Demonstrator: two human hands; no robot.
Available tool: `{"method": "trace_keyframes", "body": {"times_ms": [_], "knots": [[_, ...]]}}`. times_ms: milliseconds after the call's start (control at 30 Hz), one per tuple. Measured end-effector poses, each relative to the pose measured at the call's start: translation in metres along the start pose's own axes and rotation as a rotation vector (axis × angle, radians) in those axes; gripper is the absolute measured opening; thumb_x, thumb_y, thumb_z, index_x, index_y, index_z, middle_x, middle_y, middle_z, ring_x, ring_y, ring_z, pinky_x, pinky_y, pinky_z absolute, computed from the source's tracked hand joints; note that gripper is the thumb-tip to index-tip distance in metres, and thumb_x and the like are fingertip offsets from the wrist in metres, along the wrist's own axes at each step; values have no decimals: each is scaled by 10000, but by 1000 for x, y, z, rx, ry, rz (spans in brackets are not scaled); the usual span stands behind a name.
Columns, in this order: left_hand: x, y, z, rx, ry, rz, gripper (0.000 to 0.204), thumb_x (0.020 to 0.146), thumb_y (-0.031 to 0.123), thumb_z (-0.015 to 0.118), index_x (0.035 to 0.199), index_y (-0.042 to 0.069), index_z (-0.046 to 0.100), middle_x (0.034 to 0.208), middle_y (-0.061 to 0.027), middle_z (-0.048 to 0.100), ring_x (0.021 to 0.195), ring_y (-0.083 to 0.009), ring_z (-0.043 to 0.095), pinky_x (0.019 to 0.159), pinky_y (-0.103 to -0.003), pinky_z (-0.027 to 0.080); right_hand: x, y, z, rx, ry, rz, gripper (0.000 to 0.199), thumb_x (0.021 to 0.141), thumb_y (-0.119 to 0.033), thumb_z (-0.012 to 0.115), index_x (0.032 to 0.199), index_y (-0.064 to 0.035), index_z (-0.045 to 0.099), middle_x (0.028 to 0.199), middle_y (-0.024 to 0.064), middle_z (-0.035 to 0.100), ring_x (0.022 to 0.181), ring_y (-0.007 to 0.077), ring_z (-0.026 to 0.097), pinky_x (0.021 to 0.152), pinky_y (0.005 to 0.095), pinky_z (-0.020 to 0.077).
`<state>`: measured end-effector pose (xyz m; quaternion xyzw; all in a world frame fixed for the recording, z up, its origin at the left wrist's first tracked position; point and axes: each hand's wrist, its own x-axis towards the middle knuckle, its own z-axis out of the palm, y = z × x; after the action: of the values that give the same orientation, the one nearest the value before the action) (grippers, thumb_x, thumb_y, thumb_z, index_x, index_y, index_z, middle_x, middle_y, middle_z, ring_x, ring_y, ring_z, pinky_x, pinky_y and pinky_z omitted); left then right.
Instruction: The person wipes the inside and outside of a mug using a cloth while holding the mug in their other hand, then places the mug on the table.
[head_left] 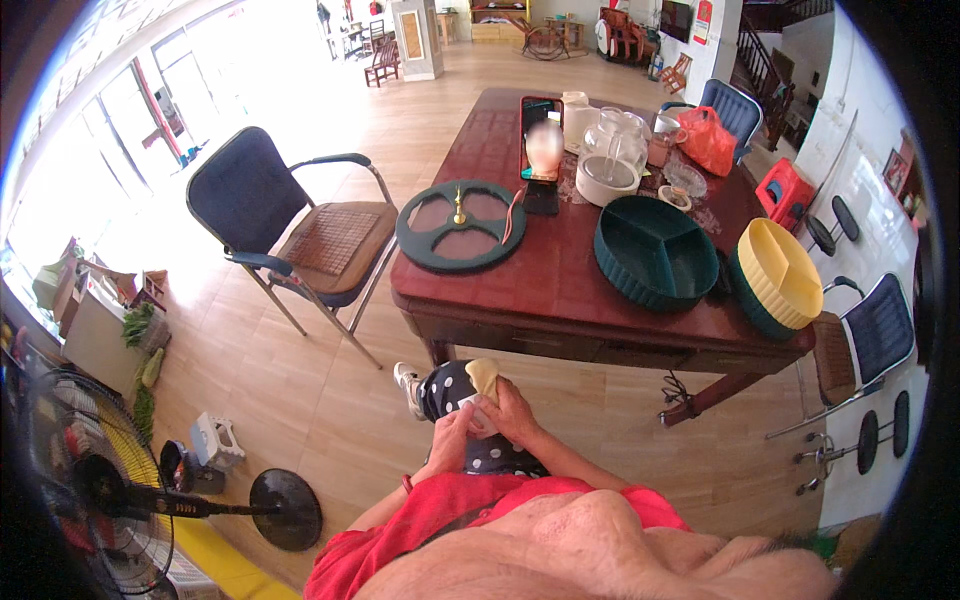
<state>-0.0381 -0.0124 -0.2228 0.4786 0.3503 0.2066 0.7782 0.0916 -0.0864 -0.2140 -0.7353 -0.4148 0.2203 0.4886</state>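
Our R hand (510,412) curls its fingers round the base of a pale-yellow, soft-looking piece, prob. cloth (483,376); our L hand (452,440) seems to pinch a small white piece (468,402) just beside it, tho we can't tell exactly which fingertips touch what. Hands are near each other, over the black, white-dotted trousers (440,390), prob. so the lap steadies the work. The pale-yellow piece's long axis runs away from our body, twd the dark-red wooden desk (550,290), leaning slightly L, wider end outward. On the desk, a dark-green round lid w/ three openings (459,227) lies flat, L of a dark-green ribbed divided tray (640,282), prob. parked within reach.
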Motion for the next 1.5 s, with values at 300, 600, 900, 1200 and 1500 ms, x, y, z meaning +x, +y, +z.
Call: {"method": "trace_keyframes", "body": {"times_ms": [300,600,900,1200,1500], "knots": [[7,1,-4,-340,30,-86,301,911,306,527,834,31,623,750,-23,610,625,-97,542,571,-228,416,-30,18,3,-284,-36,-520,416,906,-319,473,1219,-50,520,1354,235,352,1236,435,331,1048,475,253],[7,-20,-8,-358,17,-58,280,913,256,542,735,45,590,711,-57,595,612,-150,559,592,-290,477,-13,25,25,-149,154,-225,544,867,-270,498,1306,30,386,1335,241,380,1228,387,369,1037,420,291],[9,-25,-14,-381,-39,-52,331,929,249,511,655,69,557,691,-57,587,616,-162,543,577,-306,450,-9,12,22,-442,182,-309,557,868,-283,498,1283,71,386,1300,260,414,1212,398,391,1036,419,292],[-13,14,3,-316,-9,-43,205,904,196,558,737,77,561,639,-19,550,583,-127,518,556,-278,418,-11,5,21,-30,194,-183,521,925,-262,446,1351,17,332,1334,224,409,1229,343,417,1023,366,336],[-22,33,-1,-523,-256,-13,226,887,131,579,667,101,534,597,30,471,544,-76,397,592,-225,388,-5,-9,-23,1302,-275,286,481,950,-386,381,1288,-50,448,1206,124,555,1062,245,566,902,361,469]]}}
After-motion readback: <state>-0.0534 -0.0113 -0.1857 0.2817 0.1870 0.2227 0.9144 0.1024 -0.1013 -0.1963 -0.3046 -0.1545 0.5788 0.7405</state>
